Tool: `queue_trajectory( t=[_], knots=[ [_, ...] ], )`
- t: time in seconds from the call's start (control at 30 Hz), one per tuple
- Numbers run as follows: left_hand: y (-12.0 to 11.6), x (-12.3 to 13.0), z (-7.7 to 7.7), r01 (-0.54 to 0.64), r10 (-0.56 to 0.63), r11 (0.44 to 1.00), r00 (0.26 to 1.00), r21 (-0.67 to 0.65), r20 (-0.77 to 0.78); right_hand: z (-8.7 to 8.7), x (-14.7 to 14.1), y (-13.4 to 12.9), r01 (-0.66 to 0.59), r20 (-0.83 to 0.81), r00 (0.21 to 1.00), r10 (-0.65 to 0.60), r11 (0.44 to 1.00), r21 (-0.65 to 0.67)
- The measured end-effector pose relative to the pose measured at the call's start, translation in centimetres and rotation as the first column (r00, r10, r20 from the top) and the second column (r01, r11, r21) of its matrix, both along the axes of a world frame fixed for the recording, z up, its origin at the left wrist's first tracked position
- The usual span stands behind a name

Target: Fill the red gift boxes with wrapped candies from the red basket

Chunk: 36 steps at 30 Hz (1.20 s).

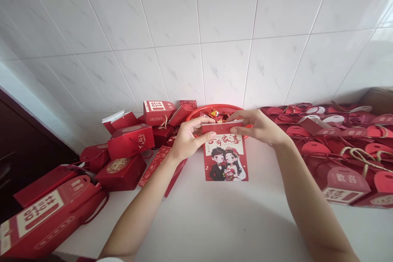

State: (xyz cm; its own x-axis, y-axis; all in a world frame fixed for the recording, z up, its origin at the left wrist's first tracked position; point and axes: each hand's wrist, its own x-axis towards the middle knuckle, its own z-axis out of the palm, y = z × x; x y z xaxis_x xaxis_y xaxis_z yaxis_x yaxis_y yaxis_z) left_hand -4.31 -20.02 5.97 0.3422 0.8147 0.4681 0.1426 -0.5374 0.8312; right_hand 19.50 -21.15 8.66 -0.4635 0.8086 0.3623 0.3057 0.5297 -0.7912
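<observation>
A flat red paper bag (225, 159) with a cartoon bride and groom and large characters hangs upright over the white table. My left hand (194, 136) pinches its upper left edge, the thumb on the front. At the upper right edge my right hand (253, 127) grips it the same way, thumb in front and fingers behind. Behind the bag stands a red plastic basket (219, 107) holding small wrapped sweets (214, 113); the bag and both hands partly hide it.
Red gift boxes (130, 137) lie piled on the left of the white table (233, 221). Rows of red boxes with cord handles (346, 176) fill the right side. A tiled wall (225, 65) rises behind.
</observation>
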Motion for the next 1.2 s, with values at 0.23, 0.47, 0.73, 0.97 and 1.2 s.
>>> queue_trajectory(
  t=[0.23,0.47,0.73,0.97,1.2],
  knots=[
    [0.2,-0.2,-0.3,-0.047,0.046,0.998,0.999,0.049,0.013,0.1,-0.3,-0.1,-0.041,0.028,0.999,0.039,0.997,0.071],
    [0.2,-0.1,-0.5,-0.011,0.01,0.995,1.0,0.097,0.009,0.4,0.0,-0.4,-0.09,0.05,0.995,0.085,0.99,0.107],
    [-0.2,0.3,-0.7,-0.047,0.067,0.977,0.994,0.208,-0.092,-0.1,0.2,0.0,-0.069,0.103,0.993,0.064,0.996,0.053],
    [-0.6,0.4,-0.5,0.128,-0.081,0.976,0.964,0.174,-0.253,-1.6,0.7,-2.1,0.017,0.096,0.995,-0.024,0.997,0.079],
    [-1.4,-0.2,1.1,0.227,-0.135,0.906,0.955,0.356,-0.265,0.1,10.6,-13.1,0.635,-0.011,0.714,-0.7,0.642,0.429]
  ],
)
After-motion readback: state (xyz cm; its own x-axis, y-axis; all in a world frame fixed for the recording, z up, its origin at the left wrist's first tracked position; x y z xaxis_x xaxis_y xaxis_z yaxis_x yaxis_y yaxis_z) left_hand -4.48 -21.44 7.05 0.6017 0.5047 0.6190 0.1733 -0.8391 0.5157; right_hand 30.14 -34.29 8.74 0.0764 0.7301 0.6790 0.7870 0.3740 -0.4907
